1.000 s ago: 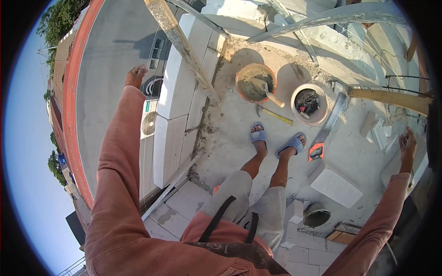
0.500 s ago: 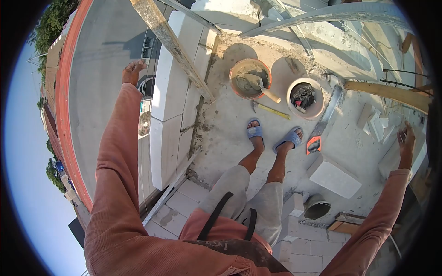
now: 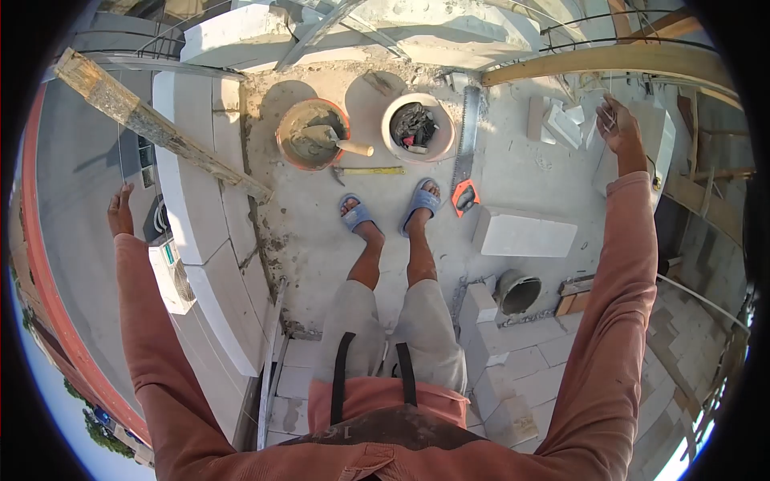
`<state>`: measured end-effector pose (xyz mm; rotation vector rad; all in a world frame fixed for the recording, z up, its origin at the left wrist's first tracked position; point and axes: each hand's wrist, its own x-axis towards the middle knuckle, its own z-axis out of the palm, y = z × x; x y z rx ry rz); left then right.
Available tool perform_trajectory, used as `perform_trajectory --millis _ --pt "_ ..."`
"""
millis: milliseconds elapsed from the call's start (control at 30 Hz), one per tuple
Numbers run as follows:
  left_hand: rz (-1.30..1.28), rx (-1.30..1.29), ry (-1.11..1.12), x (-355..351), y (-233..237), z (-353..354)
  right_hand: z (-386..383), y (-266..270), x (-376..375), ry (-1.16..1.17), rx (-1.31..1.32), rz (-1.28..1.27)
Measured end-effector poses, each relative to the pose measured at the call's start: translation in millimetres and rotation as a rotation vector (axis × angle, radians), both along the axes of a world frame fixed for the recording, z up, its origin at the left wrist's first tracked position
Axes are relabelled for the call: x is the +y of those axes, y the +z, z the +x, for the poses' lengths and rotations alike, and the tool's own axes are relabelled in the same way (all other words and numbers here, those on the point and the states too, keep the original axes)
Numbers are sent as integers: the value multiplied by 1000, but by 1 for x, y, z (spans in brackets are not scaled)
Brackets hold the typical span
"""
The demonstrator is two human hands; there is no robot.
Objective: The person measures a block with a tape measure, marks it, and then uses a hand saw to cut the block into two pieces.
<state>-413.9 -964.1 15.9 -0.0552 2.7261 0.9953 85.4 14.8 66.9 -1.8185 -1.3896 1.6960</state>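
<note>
Far out at the left, beyond the white block wall (image 3: 196, 208), my left hand (image 3: 121, 210) is raised with its fingers pinched on a thin string (image 3: 121, 152). On the right my right hand (image 3: 618, 128) is raised over the floor near small white block offcuts (image 3: 564, 124); its fingers are curled round something thin and pale, perhaps string, too small to name. Between the arms, a mortar bucket (image 3: 298, 152) holds a trowel (image 3: 353, 147). Beside it stand a pale bucket of dark scraps (image 3: 441, 144), a hammer (image 3: 373, 170) and an orange-handled saw (image 3: 464, 198).
A weathered wooden post (image 3: 152, 120) slants across the left wall. A large white block (image 3: 525, 232) lies right of my feet, with a round dark container (image 3: 518, 293) below it. Timber (image 3: 626, 64) crosses the upper right. A drop to the street lies left.
The view has turned and shifted, so the buckets and tools appear further left. My left hand appears lower and further left; my right hand appears higher and further left.
</note>
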Motion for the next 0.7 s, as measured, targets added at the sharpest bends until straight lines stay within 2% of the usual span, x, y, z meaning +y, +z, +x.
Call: perform_trajectory --millis 33,67,133,200,267,333,400,467,500,533,600,700 --pt "-126 131 49 4 1 7 -12 3 -11 -59 -1 -17" --pt "-299 286 -37 6 3 22 -21 2 -14 -103 19 -39" --pt "-470 485 -6 58 25 82 -37 9 -31 -139 68 -91" --pt "-97 379 1 160 53 164 -45 10 -40 -203 128 -154" --pt "189 126 -47 258 63 232 -54 10 -47 -267 223 -220" --pt "387 -106 -174 356 66 286 -61 10 -53 -333 346 -289" --pt "618 -230 -346 463 61 323 -68 10 -57 -349 446 -319" --pt "615 -222 -514 568 63 340 -68 5 -58 -367 516 -351" --pt "736 -160 -602 617 54 344 -69 2 -56 -372 545 -366" --pt "707 -174 -642 668 58 346 -73 -1 -55 -376 577 -382" --pt "663 77 -722 755 52 347 -80 -2 -53 -430 613 -431" --pt "444 100 -871 832 53 338 -80 -5 -49 -409 644 -463"
